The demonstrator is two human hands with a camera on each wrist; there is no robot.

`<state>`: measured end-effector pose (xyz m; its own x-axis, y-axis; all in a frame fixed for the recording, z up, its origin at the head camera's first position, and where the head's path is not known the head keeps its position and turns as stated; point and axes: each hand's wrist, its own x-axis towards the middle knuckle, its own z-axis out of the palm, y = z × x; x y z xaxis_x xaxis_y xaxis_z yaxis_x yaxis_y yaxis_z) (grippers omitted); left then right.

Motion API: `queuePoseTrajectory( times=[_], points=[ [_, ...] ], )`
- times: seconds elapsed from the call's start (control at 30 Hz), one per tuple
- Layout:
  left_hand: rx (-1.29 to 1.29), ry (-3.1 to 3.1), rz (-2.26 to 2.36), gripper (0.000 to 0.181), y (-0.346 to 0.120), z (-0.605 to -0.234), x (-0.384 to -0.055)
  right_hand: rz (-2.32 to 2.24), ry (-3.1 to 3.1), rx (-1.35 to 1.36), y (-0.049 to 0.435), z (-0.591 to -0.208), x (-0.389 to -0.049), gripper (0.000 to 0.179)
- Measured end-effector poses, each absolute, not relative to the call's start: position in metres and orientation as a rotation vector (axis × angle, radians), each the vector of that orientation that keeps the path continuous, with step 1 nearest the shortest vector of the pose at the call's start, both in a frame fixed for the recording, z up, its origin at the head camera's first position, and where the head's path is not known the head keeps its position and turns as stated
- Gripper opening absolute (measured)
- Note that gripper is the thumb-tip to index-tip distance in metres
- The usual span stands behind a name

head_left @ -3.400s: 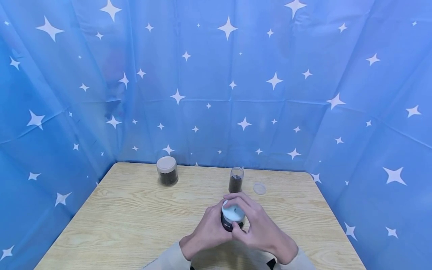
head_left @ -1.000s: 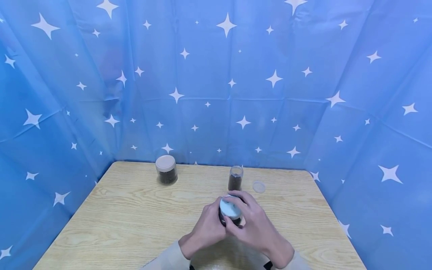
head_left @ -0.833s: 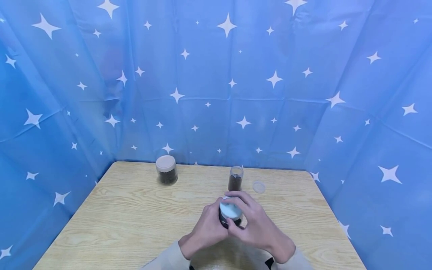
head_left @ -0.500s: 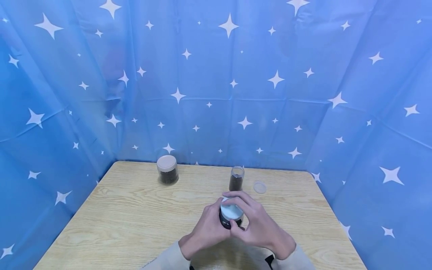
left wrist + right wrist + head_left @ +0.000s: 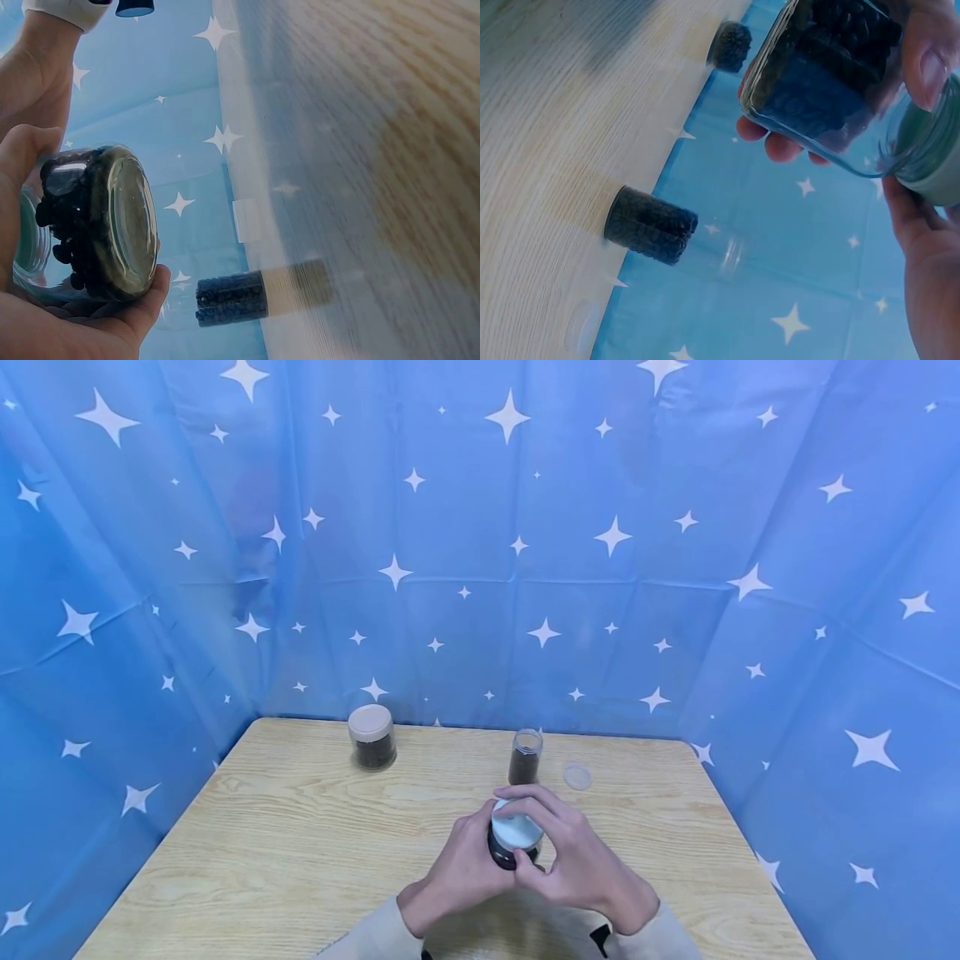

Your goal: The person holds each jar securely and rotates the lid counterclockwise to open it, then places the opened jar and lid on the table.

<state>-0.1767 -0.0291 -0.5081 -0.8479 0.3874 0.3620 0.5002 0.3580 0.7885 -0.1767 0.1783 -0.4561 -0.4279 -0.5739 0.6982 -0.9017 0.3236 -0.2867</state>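
The left hand [image 5: 468, 866] grips the glass jar [image 5: 105, 217] above the surface [image 5: 300, 860], probably bracing it while the right hand [image 5: 576, 864] clasps its pale lid [image 5: 517, 835]. Beyond the jar — likely for working room — sit a lidless canister [image 5: 524, 767], a clear disc [image 5: 577, 776] rightward, a capped tub [image 5: 372, 743] leftward.

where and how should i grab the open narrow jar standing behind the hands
Probably around the straight, dark-filled body of the open jar, from its left: it stands upright and uncapped, so keep it level. The clear disc lies to its right, the held jar is in front.
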Motion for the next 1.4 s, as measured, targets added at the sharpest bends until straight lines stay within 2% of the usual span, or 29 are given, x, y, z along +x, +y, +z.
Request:
queuePoseTrajectory(
  times=[0.57,1.4],
  points=[
    [-0.813,-2.485,-1.551,0.060,-0.030,-0.511,-0.179,0.935,-2.115,1.252,0.179,-0.452,-0.180,0.060],
    [-0.732,-2.522,-1.602,0.067,-0.032,-0.509,-0.179,0.936,-2.197,1.046,0.201,-0.453,-0.182,0.058]
  ],
)
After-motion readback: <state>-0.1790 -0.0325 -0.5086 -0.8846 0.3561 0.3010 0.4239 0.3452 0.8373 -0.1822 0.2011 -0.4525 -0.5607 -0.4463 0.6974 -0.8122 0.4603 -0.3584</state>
